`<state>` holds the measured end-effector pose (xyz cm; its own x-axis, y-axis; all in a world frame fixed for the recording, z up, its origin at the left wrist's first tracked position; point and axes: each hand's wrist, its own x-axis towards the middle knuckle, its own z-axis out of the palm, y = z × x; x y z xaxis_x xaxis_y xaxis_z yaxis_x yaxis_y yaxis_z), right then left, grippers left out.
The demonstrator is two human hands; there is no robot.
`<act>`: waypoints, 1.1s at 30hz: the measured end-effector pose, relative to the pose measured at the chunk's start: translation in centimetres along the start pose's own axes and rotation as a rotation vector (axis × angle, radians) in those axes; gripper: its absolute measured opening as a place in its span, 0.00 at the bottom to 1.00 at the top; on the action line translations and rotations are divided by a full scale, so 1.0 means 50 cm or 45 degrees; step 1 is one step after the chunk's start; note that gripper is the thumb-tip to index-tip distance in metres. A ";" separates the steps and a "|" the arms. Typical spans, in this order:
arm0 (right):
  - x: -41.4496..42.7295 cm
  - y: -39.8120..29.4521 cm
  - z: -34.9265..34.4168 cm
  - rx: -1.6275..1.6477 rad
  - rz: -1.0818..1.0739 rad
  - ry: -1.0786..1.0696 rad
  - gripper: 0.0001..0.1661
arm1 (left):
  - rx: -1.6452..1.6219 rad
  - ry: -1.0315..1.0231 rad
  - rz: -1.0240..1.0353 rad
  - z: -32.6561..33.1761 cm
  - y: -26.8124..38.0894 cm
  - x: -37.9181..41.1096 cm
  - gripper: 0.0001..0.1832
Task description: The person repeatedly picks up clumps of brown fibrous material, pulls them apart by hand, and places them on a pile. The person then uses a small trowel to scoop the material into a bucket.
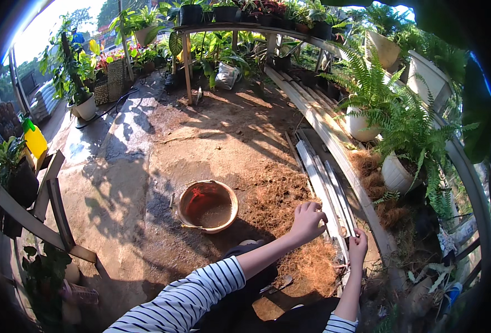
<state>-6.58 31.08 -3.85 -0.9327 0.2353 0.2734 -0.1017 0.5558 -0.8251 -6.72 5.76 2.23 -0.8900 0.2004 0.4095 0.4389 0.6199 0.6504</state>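
My left hand (309, 221) is raised over the edge of the brown fibre, fingers bent and thumb apart, with nothing visible in it. My right hand (358, 244) is beside the pale wooden strips (324, 189), its thumb and fingertips close together. Whether a thin strand or small piece is between them is too small to tell. Below my hands lies a loose heap of orange-brown fibre (312, 266), resembling coconut coir. A small metal hand tool (285, 284) rests at its near edge. To the left, a round bucket (208, 207) with a reddish inner wall stands on the ground.
Potted ferns (399, 170) in white pots line the right, behind a long wooden beam (324, 118). A plant bench (224, 27) stands at the back. On the left are a wooden frame (56, 208) and a yellow bottle with a green top (34, 139).
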 end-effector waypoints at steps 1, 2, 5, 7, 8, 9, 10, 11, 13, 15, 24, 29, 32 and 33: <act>-0.014 -0.027 -0.012 0.001 0.032 -0.077 0.17 | 0.100 -0.005 0.009 -0.021 -0.010 -0.017 0.07; -0.029 -0.057 -0.027 0.028 0.023 -0.136 0.18 | 0.166 -0.020 0.012 -0.041 -0.013 -0.029 0.07; -0.071 -0.087 -0.055 0.016 -0.016 -0.162 0.16 | 0.229 -0.031 0.004 -0.083 -0.017 -0.048 0.05; -0.086 -0.086 -0.063 0.002 -0.090 -0.127 0.13 | 0.236 -0.026 0.008 -0.087 -0.007 -0.057 0.05; -0.093 -0.089 -0.067 0.005 -0.064 -0.135 0.13 | 0.254 -0.023 0.016 -0.086 0.001 -0.061 0.05; -0.105 -0.103 -0.073 0.004 -0.026 -0.133 0.12 | 0.265 -0.033 0.032 -0.079 0.011 -0.063 0.05; -0.114 -0.120 -0.077 -0.080 -0.092 -0.085 0.09 | 0.216 -0.044 0.046 -0.071 0.023 -0.065 0.05; -0.126 -0.152 -0.079 -0.184 -0.015 -0.136 0.09 | 0.212 -0.131 0.039 -0.073 0.031 -0.070 0.06; -0.140 -0.146 -0.072 -0.243 -0.130 -0.093 0.11 | 0.159 -0.142 0.042 -0.052 0.040 -0.073 0.07; -0.168 -0.132 -0.052 -0.265 -0.174 -0.065 0.12 | 0.180 -0.122 0.037 -0.011 0.025 -0.075 0.08; -0.193 -0.027 -0.047 -0.773 -0.383 -0.305 0.09 | 0.143 -0.360 0.027 0.104 0.000 -0.040 0.10; -0.175 0.028 -0.036 -0.886 -0.403 -0.372 0.07 | -0.032 -0.464 0.009 0.129 0.046 0.030 0.11; -0.183 0.084 0.029 -0.826 -0.209 -0.504 0.09 | -0.260 -0.448 -0.040 0.162 0.034 0.069 0.13; -0.186 0.116 0.058 -0.795 -0.154 -0.536 0.09 | -0.384 -0.462 -0.069 0.171 0.025 0.083 0.14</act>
<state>0.47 29.80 -12.64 -0.9935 -0.1103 0.0294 -0.1138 0.9355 -0.3345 -10.91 13.85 -0.75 -0.8746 0.4593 0.1552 0.3593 0.3993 0.8435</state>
